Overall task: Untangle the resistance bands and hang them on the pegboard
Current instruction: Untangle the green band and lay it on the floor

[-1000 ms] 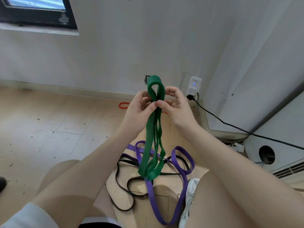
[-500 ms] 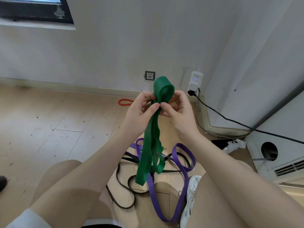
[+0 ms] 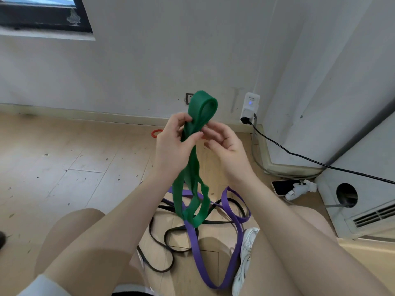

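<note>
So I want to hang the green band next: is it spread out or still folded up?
Folded. The green band hangs doubled in several strands from the left hand, its top curled into a small loop.

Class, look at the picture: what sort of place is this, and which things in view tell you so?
Probably a room in a home or flat: pale wood floor, painted wall with a socket and plugged-in adapter, a window, and a floor-standing air-conditioning unit.
</note>
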A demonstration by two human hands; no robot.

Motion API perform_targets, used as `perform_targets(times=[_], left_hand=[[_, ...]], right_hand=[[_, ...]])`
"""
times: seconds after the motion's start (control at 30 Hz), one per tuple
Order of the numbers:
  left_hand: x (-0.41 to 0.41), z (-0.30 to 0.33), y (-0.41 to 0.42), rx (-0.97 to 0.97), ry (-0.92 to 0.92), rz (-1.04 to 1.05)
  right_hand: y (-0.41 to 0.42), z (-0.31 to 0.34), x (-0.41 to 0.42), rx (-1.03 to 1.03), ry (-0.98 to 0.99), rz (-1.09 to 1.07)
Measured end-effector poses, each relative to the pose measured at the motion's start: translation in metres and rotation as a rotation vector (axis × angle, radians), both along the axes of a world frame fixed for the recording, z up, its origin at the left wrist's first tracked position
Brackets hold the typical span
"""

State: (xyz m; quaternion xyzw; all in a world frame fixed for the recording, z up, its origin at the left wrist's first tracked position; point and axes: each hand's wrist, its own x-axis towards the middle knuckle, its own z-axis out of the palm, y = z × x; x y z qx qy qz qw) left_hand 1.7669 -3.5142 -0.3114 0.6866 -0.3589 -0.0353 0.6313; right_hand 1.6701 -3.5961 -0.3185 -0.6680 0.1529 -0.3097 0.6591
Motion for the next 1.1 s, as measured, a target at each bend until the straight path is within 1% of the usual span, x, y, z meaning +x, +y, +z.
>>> perform_targets(times=[0.07, 0.13, 0.23, 0.27, 0.33, 0.4, 0.47, 0.53, 0.6, 0.63, 0.67, 0.77, 0.83, 0.9, 1.0, 1.03, 1.1], left_hand=[[-0.004, 0.009, -0.005, -0.064, 0.108, 0.031], [-0.004, 0.020, -0.009, -0.108, 0.185, 0.064], [0.000, 0.033, -0.009, -0.114, 0.204, 0.123], [0.002, 0.036, -0.008, -0.103, 0.198, 0.144], [0.008, 0.041, -0.003, -0.097, 0.212, 0.188], [0.016, 0.044, 0.005, -0.140, 0.277, 0.216], [0.022, 0.043, 0.015, -0.192, 0.346, 0.224], [0.024, 0.037, 0.020, -0.193, 0.407, 0.239], [0.024, 0.026, 0.020, -0.181, 0.495, 0.261], [0.026, 0.017, 0.019, -0.179, 0.546, 0.275], [0.029, 0.008, 0.016, -0.171, 0.588, 0.294], [0.039, -0.023, -0.001, -0.132, 0.709, 0.329], [0.049, -0.044, -0.019, -0.110, 0.799, 0.329], [0.061, -0.066, -0.042, -0.088, 0.856, 0.339], [0.085, -0.097, -0.076, -0.052, 0.912, 0.406], [0.097, -0.112, -0.091, -0.017, 0.940, 0.444], [0.125, -0.148, -0.116, 0.062, 0.996, 0.505]], right_hand=[[0.014, -0.010, 0.001, -0.107, 0.092, -0.064], [0.029, -0.026, 0.000, -0.270, 0.224, -0.091], [0.043, -0.041, 0.006, -0.497, 0.396, -0.137], [0.044, -0.043, 0.010, -0.545, 0.418, -0.158], [0.044, -0.040, 0.019, -0.576, 0.404, -0.204], [0.039, -0.036, 0.021, -0.684, 0.392, -0.233], [0.029, -0.031, 0.016, -0.825, 0.441, -0.202], [0.018, -0.027, 0.010, -0.826, 0.518, -0.132], [0.009, -0.026, 0.006, -0.828, 0.597, -0.041], [0.003, -0.027, 0.006, -0.878, 0.637, -0.008], [-0.006, -0.028, 0.006, -0.951, 0.665, 0.011], [-0.041, -0.038, 0.010, -1.259, 0.731, 0.051], [-0.066, -0.050, 0.017, -1.391, 0.785, 0.090], [-0.093, -0.063, 0.031, -1.415, 0.818, 0.107], [-0.127, -0.083, 0.055, -1.409, 0.783, 0.145], [-0.139, -0.092, 0.069, -1.417, 0.772, 0.154], [-0.161, -0.116, 0.099, -1.441, 0.833, 0.197]])
